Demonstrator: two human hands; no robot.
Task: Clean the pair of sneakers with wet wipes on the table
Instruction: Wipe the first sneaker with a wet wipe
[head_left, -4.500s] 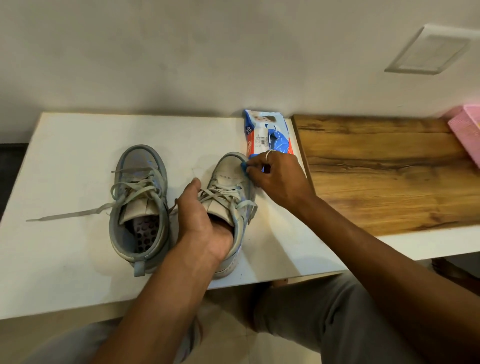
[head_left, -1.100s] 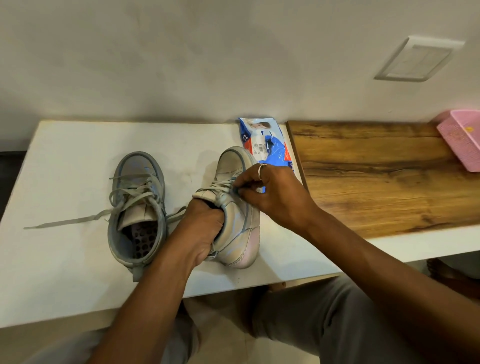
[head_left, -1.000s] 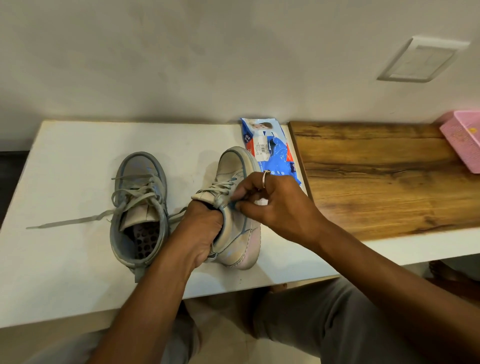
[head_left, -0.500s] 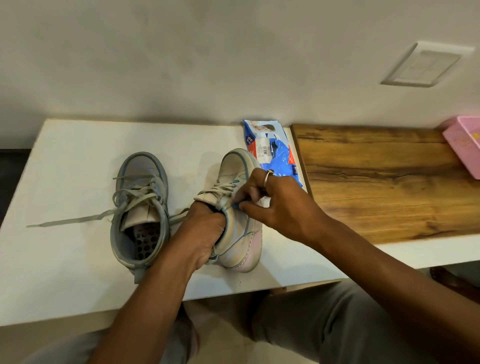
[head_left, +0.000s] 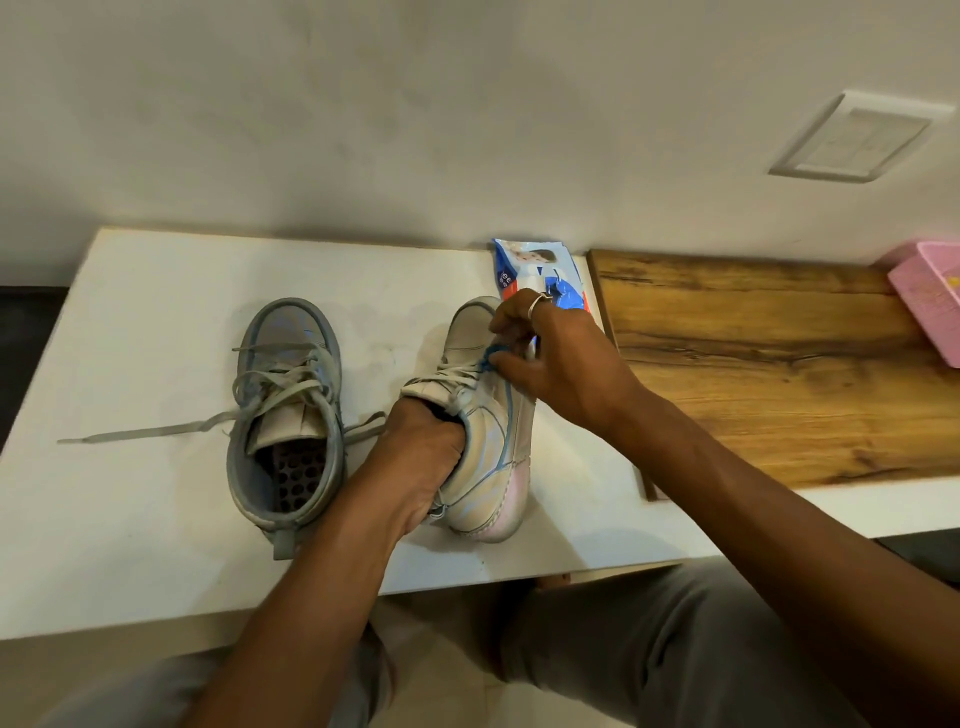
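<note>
Obs., standing beside the seated person:

- White desk (head_left: 130, 519) against the wall. A wooden board (head_left: 779, 374) covers its right part; a pink box (head_left: 930, 296) sits at the board's far right corner, partly cut off from view.
- Held sneaker (head_left: 493, 452): about midway along the desk, toe toward the far edge, heel toward the near edge. Rolled onto its side, so the pale pink sole faces the board.
- Left hand (head_left: 415, 457): fingers pushed down into the shoe's opening, thumb outside on the collar. The grip is curled round the collar and tongue, holding the shoe in its tilt.
- Right hand (head_left: 561, 364): ring (head_left: 537, 304) on one finger. The grip is pressed together, thumb and fingertips pinching a small bunched blue wipe (head_left: 493, 358) against the upper, just where the laces begin.
- Second sneaker (head_left: 285, 415): upright on its sole, left of the held one and apart from it, toe toward the far edge. Laces are slack and the perforated insole is visible. One loose lace (head_left: 145, 431) trails toward the desk's left edge.
- Wipes pack (head_left: 540, 270): blue, white and red, lying flat at the far edge just beside the board's far left corner. Its near end is hidden behind the right hand.
- Grey trousers show below the near edge
</note>
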